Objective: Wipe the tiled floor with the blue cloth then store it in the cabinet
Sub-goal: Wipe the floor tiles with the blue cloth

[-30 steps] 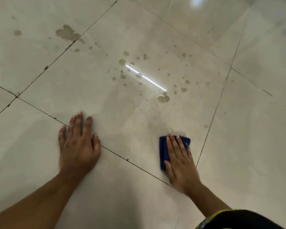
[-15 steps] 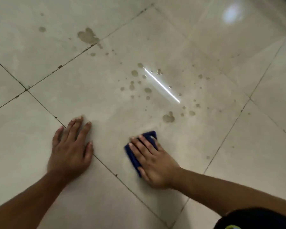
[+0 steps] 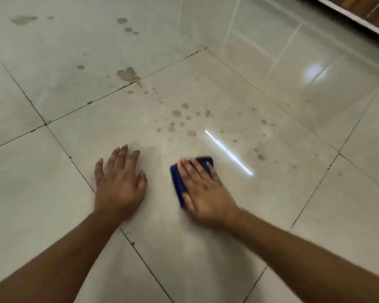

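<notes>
A folded blue cloth (image 3: 178,182) lies flat on the pale tiled floor (image 3: 239,226), pressed down by my right hand (image 3: 202,189), whose fingers cover most of it. Only its left edge and far corner show. My left hand (image 3: 118,182) rests palm-down with spread fingers on the tile a short way to the cloth's left, holding nothing. Brownish wet spots (image 3: 177,119) dot the tile just beyond both hands. A larger stain (image 3: 127,74) sits on the grout line farther away.
More stains (image 3: 23,19) mark the far-left tiles. A wooden cabinet base with a light trim strip (image 3: 359,16) runs along the top right corner. Dark grout lines (image 3: 70,156) cross the floor diagonally. A bright light streak (image 3: 228,153) reflects beside the cloth.
My right hand slid the cloth leftward toward my left hand, then slightly forward toward the spots. The view tilted up, bringing the cabinet base into sight. My left hand stayed planted.
</notes>
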